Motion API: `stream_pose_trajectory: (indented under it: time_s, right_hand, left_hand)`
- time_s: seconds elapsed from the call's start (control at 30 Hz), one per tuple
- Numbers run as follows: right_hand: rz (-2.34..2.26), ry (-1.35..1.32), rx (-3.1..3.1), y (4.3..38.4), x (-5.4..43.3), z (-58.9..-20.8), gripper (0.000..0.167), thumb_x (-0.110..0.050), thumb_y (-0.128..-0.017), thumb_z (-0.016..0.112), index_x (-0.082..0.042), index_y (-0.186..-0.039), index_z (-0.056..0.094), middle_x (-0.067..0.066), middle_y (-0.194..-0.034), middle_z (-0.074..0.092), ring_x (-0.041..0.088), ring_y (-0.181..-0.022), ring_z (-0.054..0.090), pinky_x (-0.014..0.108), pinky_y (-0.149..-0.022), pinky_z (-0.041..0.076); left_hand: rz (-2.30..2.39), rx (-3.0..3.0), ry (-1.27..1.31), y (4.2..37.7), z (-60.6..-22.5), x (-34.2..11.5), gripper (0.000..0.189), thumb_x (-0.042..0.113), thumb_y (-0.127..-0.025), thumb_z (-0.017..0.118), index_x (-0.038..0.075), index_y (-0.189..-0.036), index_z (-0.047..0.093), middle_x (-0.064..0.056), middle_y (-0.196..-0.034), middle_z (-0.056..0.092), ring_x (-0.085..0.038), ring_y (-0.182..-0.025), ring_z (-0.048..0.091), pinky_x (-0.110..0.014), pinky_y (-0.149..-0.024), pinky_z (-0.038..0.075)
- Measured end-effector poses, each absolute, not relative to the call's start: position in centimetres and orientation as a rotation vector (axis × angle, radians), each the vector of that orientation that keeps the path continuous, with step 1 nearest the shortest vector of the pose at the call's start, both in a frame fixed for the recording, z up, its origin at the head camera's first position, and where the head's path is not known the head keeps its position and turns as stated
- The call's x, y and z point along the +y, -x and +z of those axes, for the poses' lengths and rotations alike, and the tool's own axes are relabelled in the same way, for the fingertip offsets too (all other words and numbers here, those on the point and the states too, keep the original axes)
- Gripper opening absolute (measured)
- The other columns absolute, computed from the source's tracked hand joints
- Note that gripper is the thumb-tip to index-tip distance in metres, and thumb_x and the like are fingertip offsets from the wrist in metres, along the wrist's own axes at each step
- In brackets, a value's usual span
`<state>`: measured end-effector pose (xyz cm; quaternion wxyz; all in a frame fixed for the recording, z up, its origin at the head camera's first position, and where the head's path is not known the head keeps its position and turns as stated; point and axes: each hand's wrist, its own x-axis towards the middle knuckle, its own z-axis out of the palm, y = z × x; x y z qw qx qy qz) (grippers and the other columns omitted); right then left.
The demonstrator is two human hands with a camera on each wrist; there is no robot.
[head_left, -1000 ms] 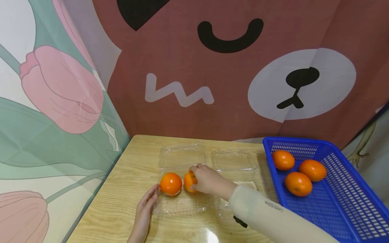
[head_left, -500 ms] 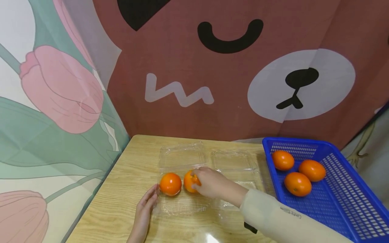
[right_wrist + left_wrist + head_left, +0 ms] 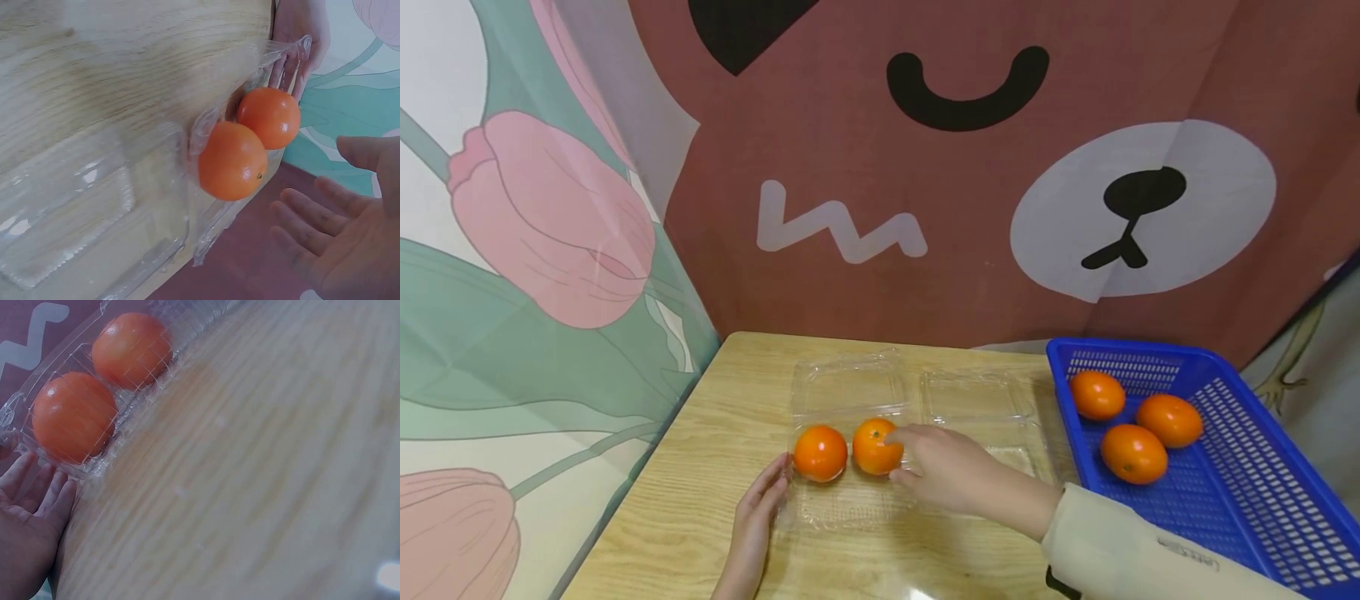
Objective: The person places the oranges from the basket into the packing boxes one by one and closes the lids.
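Note:
Two oranges sit side by side in the back half of a clear plastic clamshell box (image 3: 850,512), whose lid is folded back. The left orange (image 3: 821,453) is close to my left hand (image 3: 754,518). Its fingers, nearly straight, touch the box's left wall; the left wrist view shows the fingertips (image 3: 44,481) right at the plastic. My right hand (image 3: 946,468) is beside the right orange (image 3: 877,447), fingers spread and overlapping its edge in the head view. In the right wrist view, a gap shows between the palm (image 3: 362,250) and that orange.
Another clear clamshell box (image 3: 977,396) lies with its lid back, right of the first; my right forearm covers part of it. A blue plastic basket (image 3: 1247,500) with several oranges (image 3: 1135,454) stands at the right. A printed cloth (image 3: 865,300) hangs behind the wooden table (image 3: 685,500).
My right hand has loosened from the right orange and drawn back to the right, leaving it in the box. My left hand stays at the box's left wall.

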<state>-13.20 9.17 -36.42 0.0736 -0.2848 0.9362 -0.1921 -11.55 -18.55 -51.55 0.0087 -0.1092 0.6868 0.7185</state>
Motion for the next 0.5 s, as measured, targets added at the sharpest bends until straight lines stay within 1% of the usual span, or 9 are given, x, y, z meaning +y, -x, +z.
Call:
stream_pose_trajectory:
  time_s: [0.2, 0.37, 0.5]
  right_hand:
    - [-0.72, 0.798, 2.861, 12.5, 11.1, -36.7, 0.037, -0.026, -0.094, 0.07, -0.01, -0.126, 0.066, 0.006, -0.129, 0.065, 0.028, -0.121, 0.058, 0.05, -0.1, 0.047]
    - [-0.809, 0.756, 2.911, 11.9, 13.2, -36.9, 0.035, -0.026, -0.093, 0.07, -0.012, -0.125, 0.066, 0.003, -0.126, 0.066, 0.026, -0.115, 0.062, 0.049, -0.096, 0.05]
    - [-0.845, 0.757, 2.929, 11.5, 15.0, -36.9, 0.032, -0.027, -0.094, 0.069, -0.013, -0.124, 0.067, 0.001, -0.125, 0.066, 0.024, -0.111, 0.063, 0.048, -0.093, 0.052]
  left_hand:
    - [2.244, 2.144, 0.351, 11.6, -51.6, -18.5, 0.054, 0.029, -0.105, 0.049, 0.001, -0.15, 0.04, -0.014, -0.154, 0.039, 0.005, -0.12, 0.05, -0.008, -0.094, 0.04]
    - [2.254, 2.152, 0.348, 11.6, -51.7, -18.5, 0.054, 0.029, -0.104, 0.051, 0.0, -0.148, 0.042, -0.015, -0.152, 0.041, 0.003, -0.12, 0.051, -0.009, -0.093, 0.041]
    - [2.249, 2.158, 0.331, 11.5, -51.5, -18.5, 0.055, 0.03, -0.104, 0.051, 0.0, -0.149, 0.041, -0.015, -0.153, 0.041, 0.004, -0.121, 0.05, -0.008, -0.093, 0.04]
